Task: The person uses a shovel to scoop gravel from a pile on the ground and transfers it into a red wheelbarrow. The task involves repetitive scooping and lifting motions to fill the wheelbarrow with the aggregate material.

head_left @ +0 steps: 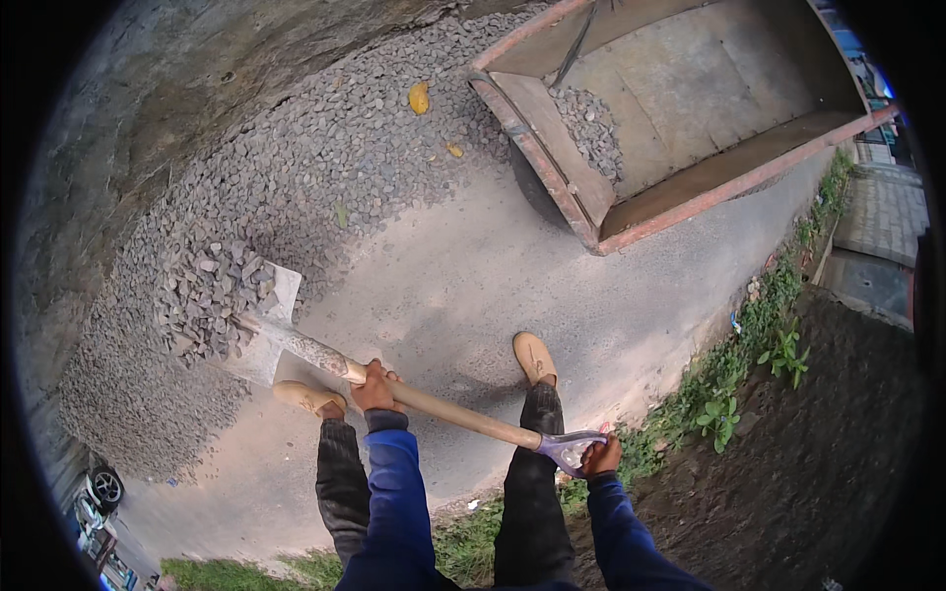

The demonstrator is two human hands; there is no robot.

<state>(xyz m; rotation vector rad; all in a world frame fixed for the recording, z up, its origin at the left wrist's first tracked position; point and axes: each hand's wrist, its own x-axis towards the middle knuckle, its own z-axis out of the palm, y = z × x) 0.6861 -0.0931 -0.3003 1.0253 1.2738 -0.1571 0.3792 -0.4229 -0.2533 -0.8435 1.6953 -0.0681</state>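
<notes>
A shovel (458,414) with a wooden shaft lies slantwise across the view, held in both hands. My left hand (374,387) is wrapped round the lower shaft, near the metal socket. At the other end, my right hand (602,455) grips the purple D-shaped handle. Grey gravel (219,286) is heaped on the shovel's blade, hiding most of it; bare pale metal (284,294) shows along its edges. The loaded blade is at the near edge of a long gravel pile (296,148); whether it touches the stones underneath I cannot tell.
A rusty-rimmed cart bed (680,108) stands at the upper right, with a little gravel (589,133) in its near left corner. A rock wall (148,98) rises behind the pile. Paved ground (434,286) lies between. Weeds (724,394) and dark soil (788,483) border the right.
</notes>
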